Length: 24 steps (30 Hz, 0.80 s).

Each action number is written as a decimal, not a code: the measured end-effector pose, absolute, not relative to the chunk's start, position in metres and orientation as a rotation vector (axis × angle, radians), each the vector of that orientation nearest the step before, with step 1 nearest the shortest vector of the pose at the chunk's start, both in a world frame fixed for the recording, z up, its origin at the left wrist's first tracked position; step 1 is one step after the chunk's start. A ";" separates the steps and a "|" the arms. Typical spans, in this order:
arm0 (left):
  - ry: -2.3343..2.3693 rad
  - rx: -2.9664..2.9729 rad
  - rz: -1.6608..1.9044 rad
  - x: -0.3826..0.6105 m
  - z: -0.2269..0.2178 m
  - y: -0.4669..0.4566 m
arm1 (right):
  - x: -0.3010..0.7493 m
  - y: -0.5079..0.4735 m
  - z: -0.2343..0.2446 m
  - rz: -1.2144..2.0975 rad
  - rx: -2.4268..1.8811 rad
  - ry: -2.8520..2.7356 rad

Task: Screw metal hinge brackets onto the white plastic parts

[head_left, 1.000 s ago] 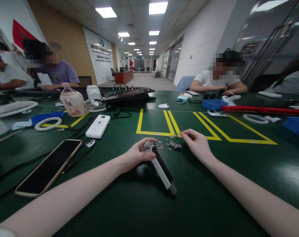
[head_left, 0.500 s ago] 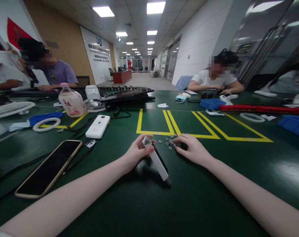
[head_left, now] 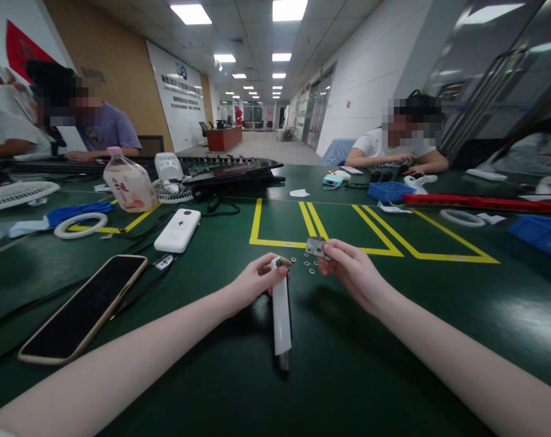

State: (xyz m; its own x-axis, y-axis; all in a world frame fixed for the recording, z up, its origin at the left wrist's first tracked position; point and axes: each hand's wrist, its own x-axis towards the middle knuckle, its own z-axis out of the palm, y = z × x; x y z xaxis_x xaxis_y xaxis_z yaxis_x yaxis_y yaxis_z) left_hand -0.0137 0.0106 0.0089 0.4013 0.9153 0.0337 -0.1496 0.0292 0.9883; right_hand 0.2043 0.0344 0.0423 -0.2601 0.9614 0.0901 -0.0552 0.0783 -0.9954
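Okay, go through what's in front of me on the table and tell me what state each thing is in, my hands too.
left hand: closed on the white bar's far end
white bar: gripped at one end, near end down on the table
right hand: pinching the metal bracket
metal bracket: held in fingertips
washers: loose, untouched
phone: face up, screen dark
bottle: capped
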 end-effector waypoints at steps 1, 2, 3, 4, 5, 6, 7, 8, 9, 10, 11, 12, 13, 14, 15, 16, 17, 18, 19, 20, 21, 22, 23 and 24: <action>0.805 1.314 0.927 -0.014 0.010 0.011 | 0.200 0.029 0.046 1.410 -0.953 -1.398; 0.812 1.359 0.884 -0.014 0.012 0.010 | 0.197 0.025 0.050 1.453 -0.931 -1.396; 0.811 1.396 0.849 -0.014 0.014 0.009 | 0.194 0.021 0.052 1.489 -0.909 -1.395; 0.805 1.426 0.817 -0.014 0.015 0.009 | 0.191 0.017 0.054 1.521 -0.888 -1.396; 0.796 1.445 0.790 -0.013 0.016 0.008 | 0.188 0.014 0.055 1.546 -0.868 -1.394; 0.788 1.455 0.767 -0.013 0.017 0.007 | 0.186 0.011 0.056 1.568 -0.854 -1.392; 0.782 1.460 0.750 -0.013 0.017 0.006 | 0.184 0.009 0.057 1.589 -0.848 -1.390; 0.777 1.463 0.743 -0.012 0.017 0.005 | 0.182 0.007 0.057 1.607 -0.844 -1.388; 0.772 1.465 0.740 -0.012 0.016 0.005 | 0.181 0.006 0.057 1.620 -0.839 -1.388; 0.767 1.464 0.744 -0.012 0.015 0.005 | 0.180 0.005 0.057 1.629 -0.838 -1.389; 0.762 1.461 0.750 -0.011 0.015 0.005 | 0.179 0.004 0.057 1.630 -0.840 -1.390; 0.757 1.458 0.752 -0.011 0.014 0.005 | 0.178 0.004 0.057 1.626 -0.842 -1.390; 0.754 1.456 0.753 -0.011 0.013 0.006 | 0.178 0.003 0.057 1.620 -0.844 -1.391; 0.754 1.456 0.752 -0.011 0.012 0.006 | 0.178 0.003 0.057 1.613 -0.844 -1.393; 0.755 1.460 0.752 -0.011 0.012 0.006 | 0.178 0.003 0.057 1.609 -0.842 -1.398; 0.756 1.466 0.753 -0.011 0.012 0.007 | 0.178 0.003 0.057 1.605 -0.837 -1.408; 0.751 1.474 0.753 -0.011 0.012 0.007 | 0.178 0.003 0.057 1.602 -0.831 -1.423; 0.744 1.483 0.755 -0.011 0.012 0.007 | 0.178 0.002 0.058 1.597 -0.829 -1.445; 0.736 1.494 0.755 -0.011 0.012 0.007 | 0.178 0.002 0.058 1.586 -0.833 -1.471; 0.729 1.504 0.755 -0.011 0.012 0.007 | 0.178 0.001 0.059 1.570 -0.842 -1.499; 0.724 1.513 0.755 -0.011 0.012 0.007 | 0.177 0.000 0.060 1.548 -0.854 -1.528; 0.721 1.520 0.757 -0.011 0.012 0.007 | 0.177 -0.001 0.061 1.524 -0.869 -1.559; 0.719 1.526 0.758 -0.011 0.012 0.007 | 0.177 -0.001 0.062 1.497 -0.882 -1.593; 0.718 1.527 0.764 -0.011 0.012 0.007 | 0.176 -0.002 0.063 1.467 -0.891 -1.624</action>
State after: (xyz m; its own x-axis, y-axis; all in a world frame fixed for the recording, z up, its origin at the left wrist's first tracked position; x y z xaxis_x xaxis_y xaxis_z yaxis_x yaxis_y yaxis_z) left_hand -0.0114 0.0067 0.0117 0.5910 0.8043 0.0623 0.0120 -0.0860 0.9962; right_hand 0.1761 -0.0019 0.0631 -0.4686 0.8796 0.0816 0.0081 0.0966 -0.9953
